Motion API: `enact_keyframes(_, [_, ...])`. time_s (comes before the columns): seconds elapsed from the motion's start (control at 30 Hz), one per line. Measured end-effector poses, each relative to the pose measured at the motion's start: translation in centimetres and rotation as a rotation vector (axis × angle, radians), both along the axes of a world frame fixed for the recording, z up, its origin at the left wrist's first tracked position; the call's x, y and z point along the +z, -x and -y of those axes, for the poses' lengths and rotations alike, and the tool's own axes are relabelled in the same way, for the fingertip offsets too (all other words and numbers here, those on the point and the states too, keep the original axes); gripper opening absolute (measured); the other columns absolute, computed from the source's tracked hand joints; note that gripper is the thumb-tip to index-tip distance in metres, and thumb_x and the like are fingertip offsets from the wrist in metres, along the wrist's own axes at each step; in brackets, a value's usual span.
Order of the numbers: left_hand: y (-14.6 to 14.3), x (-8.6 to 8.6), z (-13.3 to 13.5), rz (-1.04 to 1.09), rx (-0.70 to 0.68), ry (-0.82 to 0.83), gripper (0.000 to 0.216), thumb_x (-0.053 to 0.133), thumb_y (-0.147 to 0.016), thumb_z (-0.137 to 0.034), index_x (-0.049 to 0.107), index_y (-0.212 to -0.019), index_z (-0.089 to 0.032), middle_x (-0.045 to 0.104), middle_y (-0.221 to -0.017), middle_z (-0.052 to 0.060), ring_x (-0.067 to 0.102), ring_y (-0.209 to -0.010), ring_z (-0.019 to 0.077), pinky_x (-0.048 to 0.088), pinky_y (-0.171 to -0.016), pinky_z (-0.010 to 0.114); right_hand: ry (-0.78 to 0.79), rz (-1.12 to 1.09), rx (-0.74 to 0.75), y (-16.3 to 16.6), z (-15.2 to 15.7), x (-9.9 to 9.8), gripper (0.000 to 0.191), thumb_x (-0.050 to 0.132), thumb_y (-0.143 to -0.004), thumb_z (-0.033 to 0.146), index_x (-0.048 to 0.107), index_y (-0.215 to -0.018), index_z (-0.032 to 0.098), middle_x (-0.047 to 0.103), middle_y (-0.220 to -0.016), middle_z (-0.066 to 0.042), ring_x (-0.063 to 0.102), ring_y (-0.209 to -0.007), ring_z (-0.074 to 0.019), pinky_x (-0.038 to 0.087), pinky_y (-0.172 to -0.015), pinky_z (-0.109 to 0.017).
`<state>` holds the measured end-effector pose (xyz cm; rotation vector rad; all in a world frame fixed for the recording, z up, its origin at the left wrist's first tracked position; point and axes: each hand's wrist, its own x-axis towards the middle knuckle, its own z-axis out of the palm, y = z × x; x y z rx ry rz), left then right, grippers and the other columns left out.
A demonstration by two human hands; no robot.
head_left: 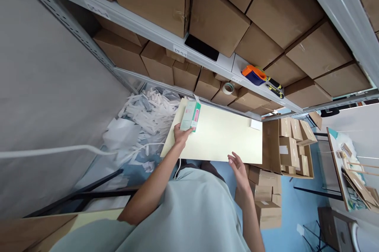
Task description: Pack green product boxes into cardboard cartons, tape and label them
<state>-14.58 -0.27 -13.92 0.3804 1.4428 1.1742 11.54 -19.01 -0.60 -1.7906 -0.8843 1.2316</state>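
My left hand (181,134) grips the near end of a small green and white carton with a pink patch (191,115), holding it over the left end of a pale yellow table (225,137). My right hand (238,165) hovers at the table's near edge with its fingers apart and nothing in it. A small white item (256,124) lies at the table's far right corner.
A heap of white packets (148,113) lies left of the table. Metal shelves behind carry brown cardboard boxes (216,19), a black phone (201,47), an orange and blue tape dispenser (253,74) and a tape roll (228,88). Open cartons of small boxes (291,147) stand on the right.
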Motion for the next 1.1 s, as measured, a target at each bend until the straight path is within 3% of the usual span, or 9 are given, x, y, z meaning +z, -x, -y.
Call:
enact_keyframes(0.13, [0.5,2.1,3.0,0.147,-0.160,-0.047,0.083,0.102,-0.051,-0.028,0.063,-0.123,-0.022,0.073,-0.136,0.011,0.077,-0.109,0.0262,0.065,-0.093,0.038,-0.148,0.090,0.034,0.5,-5.0,2.2,0.091,0.087,-0.082,0.076,0.064,-0.155,0.025,0.064,-0.161,-0.021,0.059,-0.153,-0.0404,0.050,-0.126,-0.063])
enact_keyframes(0.3, [1.4,5.5,6.6,0.313,-0.532,-0.223,0.085,0.105,-0.058,-0.035,0.066,-0.133,-0.028,0.065,-0.154,0.010,0.071,-0.130,0.0292,0.059,-0.111,0.040,-0.471,0.232,0.131,0.7,-12.2,9.3,0.092,0.090,-0.084,0.069,0.057,-0.163,0.034,0.051,-0.174,-0.013,0.053,-0.158,-0.0348,0.049,-0.129,-0.057])
enact_keyframes(0.37, [1.3,6.7,7.6,0.306,-0.586,-0.260,0.086,0.104,-0.060,-0.036,0.065,-0.136,-0.030,0.064,-0.154,0.009,0.068,-0.134,0.0310,0.058,-0.113,0.042,-0.535,0.239,0.244,0.7,-13.5,12.4,0.081,0.091,-0.086,0.064,0.063,-0.157,0.037,0.058,-0.168,-0.010,0.061,-0.149,-0.0312,0.055,-0.123,-0.051])
enact_keyframes(0.43, [1.1,8.0,8.3,0.296,-0.594,-0.293,0.087,0.104,-0.061,-0.035,0.065,-0.138,-0.031,0.064,-0.153,0.010,0.067,-0.135,0.0321,0.058,-0.113,0.044,-0.549,0.221,0.350,0.8,-13.7,14.9,0.057,0.088,-0.091,0.059,0.076,-0.142,0.035,0.069,-0.154,-0.008,0.070,-0.135,-0.0275,0.062,-0.113,-0.043])
enact_keyframes(0.53, [0.5,10.1,8.9,0.286,-0.581,-0.343,0.085,0.103,-0.061,-0.033,0.066,-0.138,-0.030,0.064,-0.152,0.011,0.066,-0.134,0.0325,0.058,-0.111,0.044,-0.569,0.201,0.408,0.6,-12.5,17.2,0.027,0.081,-0.100,0.053,0.087,-0.113,0.031,0.079,-0.135,-0.009,0.073,-0.127,-0.0264,0.065,-0.097,-0.036])
enact_keyframes(0.7, [-0.8,13.6,9.2,0.265,-0.598,-0.360,0.081,0.102,-0.064,-0.030,0.068,-0.137,-0.028,0.068,-0.144,0.013,0.066,-0.132,0.0326,0.059,-0.108,0.043,-0.563,0.162,0.284,-1.1,-10.8,18.0,0.029,0.081,-0.100,0.051,0.086,-0.120,0.030,0.085,-0.121,-0.009,0.079,-0.114,-0.0279,0.066,-0.097,-0.042])
enact_keyframes(0.8, [-1.9,15.2,9.2,0.263,-0.614,-0.367,0.080,0.101,-0.065,-0.029,0.067,-0.138,-0.028,0.069,-0.143,0.014,0.066,-0.133,0.0328,0.059,-0.108,0.044,-0.547,0.155,0.287,-2.5,-10.8,18.2,0.025,0.081,-0.099,0.051,0.088,-0.110,0.029,0.086,-0.115,-0.008,0.079,-0.111,-0.0280,0.065,-0.095,-0.042])
enact_keyframes(0.97, [-3.6,16.9,9.4,0.217,-0.644,-0.333,0.080,0.101,-0.067,-0.029,0.067,-0.140,-0.029,0.073,-0.139,0.013,0.073,-0.123,0.0323,0.060,-0.108,0.045,-0.555,0.114,0.305,-5.1,-11.9,18.0,0.025,0.083,-0.096,0.053,0.088,-0.103,0.029,0.086,-0.115,-0.008,0.077,-0.114,-0.0284,0.064,-0.092,-0.040])
enact_keyframes(1.1, [-4.8,18.0,9.6,0.172,-0.658,-0.271,0.088,0.103,-0.064,-0.030,0.068,-0.144,-0.030,0.074,-0.140,0.014,0.074,-0.124,0.0365,0.062,-0.106,0.046,-0.436,0.036,0.300,-6.8,-13.1,16.8,0.033,0.083,-0.093,0.058,0.087,-0.103,0.026,0.085,-0.108,-0.007,0.078,-0.100,-0.0262,0.063,-0.084,-0.038])
